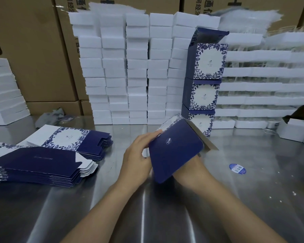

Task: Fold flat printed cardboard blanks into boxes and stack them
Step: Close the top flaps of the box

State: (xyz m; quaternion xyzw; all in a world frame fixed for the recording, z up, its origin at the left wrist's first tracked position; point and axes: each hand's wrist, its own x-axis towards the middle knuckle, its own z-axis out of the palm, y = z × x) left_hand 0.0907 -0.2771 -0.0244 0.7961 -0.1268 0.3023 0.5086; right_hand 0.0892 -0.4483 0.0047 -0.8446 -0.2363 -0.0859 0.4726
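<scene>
Head view: the half-formed box (175,151) tilts between both hands, its long axis running 7 to 1 o'clock. The left hand (139,155) pinches its 9 o'clock edge. The right hand (191,163) is mostly hidden beneath, so I cannot tell its grip. The stack of finished boxes (204,85) stands at 1 o'clock, nearer the right.

Bare worktop (147,207) is lying open along the near edge and toward the right edge, a flat sticker (237,168) barely interrupting it. Two piles of flat blanks (40,163) are crowding the left edge. White foam blocks (130,67) and stacked boxes (205,81) are walling off the far edge; a half-folded box (174,151) is occupying the middle.
</scene>
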